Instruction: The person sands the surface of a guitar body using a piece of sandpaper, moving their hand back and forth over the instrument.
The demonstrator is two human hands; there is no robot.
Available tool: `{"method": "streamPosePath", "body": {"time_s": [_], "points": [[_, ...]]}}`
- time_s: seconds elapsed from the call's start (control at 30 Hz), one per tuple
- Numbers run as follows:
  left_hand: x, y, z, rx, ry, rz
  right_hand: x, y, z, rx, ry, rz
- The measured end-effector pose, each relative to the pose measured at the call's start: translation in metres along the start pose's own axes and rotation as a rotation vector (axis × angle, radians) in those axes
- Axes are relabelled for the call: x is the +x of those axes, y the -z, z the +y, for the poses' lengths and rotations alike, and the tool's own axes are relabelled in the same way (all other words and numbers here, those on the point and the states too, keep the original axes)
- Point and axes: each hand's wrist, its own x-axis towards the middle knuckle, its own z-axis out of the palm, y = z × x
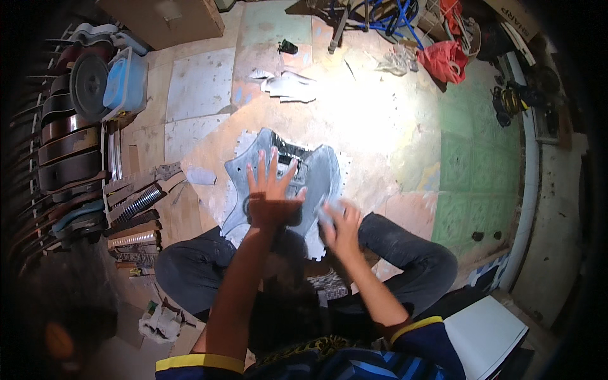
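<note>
A grey, horned electric guitar body [321, 170] lies on a white sheet with ragged edges [315, 244] on the floor in front of my crossed legs. Dark cut-outs show near its upper middle. My left hand [273, 193] rests flat on its face, fingers spread, holding nothing. At the body's right edge my right hand [342, 227] is closed around a small pale grey pad [329, 208]. Motion blurs that pad, and I cannot tell whether it is sandpaper or a block.
Several guitar bodies [69, 152] stand in a row at left, beside a blue-lidded plastic box [116, 82]. Tools and wooden parts [136, 206] lie near my left knee. Crumpled paper [288, 85], a red bag [443, 62] and blue tubing [389, 16] lie farther off.
</note>
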Motion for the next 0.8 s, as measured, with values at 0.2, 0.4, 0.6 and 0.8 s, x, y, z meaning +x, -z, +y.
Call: {"method": "streamPosePath", "body": {"time_s": [0.2, 0.4, 0.6, 0.8], "points": [[0.006, 0.001, -0.001, 0.021, 0.02, -0.015, 0.043, -0.01, 0.007, 0.0, -0.119, 0.125], [0.003, 0.002, 0.0, 0.001, -0.001, 0.018, 0.059, 0.004, 0.005, 0.019, -0.118, 0.067], [0.003, 0.0, -0.004, 0.025, 0.017, -0.058, 0.0, 0.001, -0.012, 0.001, -0.083, 0.037], [0.0, -0.012, -0.011, 0.092, -0.028, -0.044, 0.083, 0.008, 0.012, 0.147, -0.183, 0.151]]}}
